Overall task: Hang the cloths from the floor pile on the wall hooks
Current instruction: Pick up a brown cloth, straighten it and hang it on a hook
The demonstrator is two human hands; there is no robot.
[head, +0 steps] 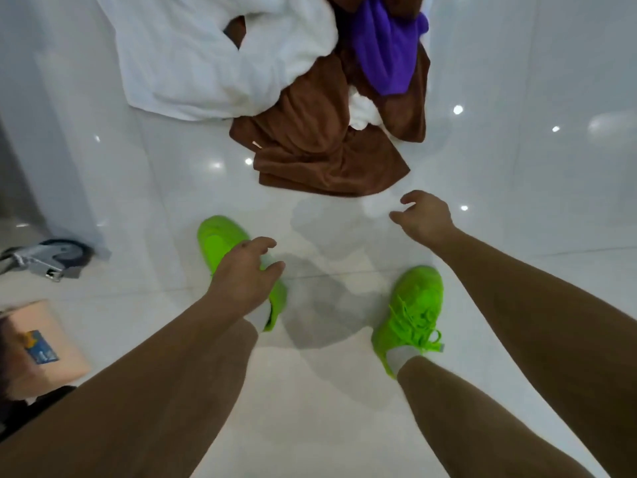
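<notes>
pile at top centre: big white cloth [206, 60], brown towel [320, 146], purple cloth [386, 46] | left hand [241, 274] centre, right hand [425, 215] just below brown towel, both loosely curled, holding nothing

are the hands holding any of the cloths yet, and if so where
Nothing is held. The left hand and right hand hang loosely curled above the floor, apart from the pile; the right is nearest the brown cloth.
</notes>
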